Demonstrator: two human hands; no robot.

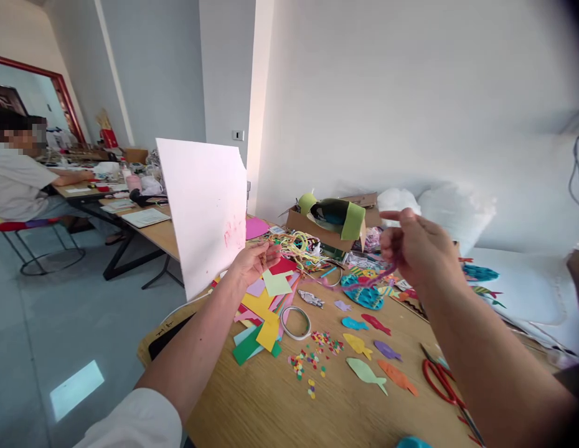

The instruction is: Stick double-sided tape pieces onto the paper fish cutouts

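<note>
My right hand (418,246) is raised over the right side of the table, fingers curled on a pinkish-purple strand (380,275) that trails leftward, partly blurred. My left hand (256,261) hovers above the colored paper sheets (266,305), fingers drawn together; what they hold is too small to make out. Beside it a white board (200,211) with faint red marks stands upright. Paper fish, among them a green one (365,372) and an orange one (398,377), lie on the wooden table (271,404) between my forearms.
A tape roll (296,323) and confetti dots (312,358) lie mid-table. Red-handled scissors (441,378) are at the right. Behind are tangled cords (301,244), a blue openwork piece (364,292) and a cardboard box (317,230). A person (18,180) sits at another table, far left.
</note>
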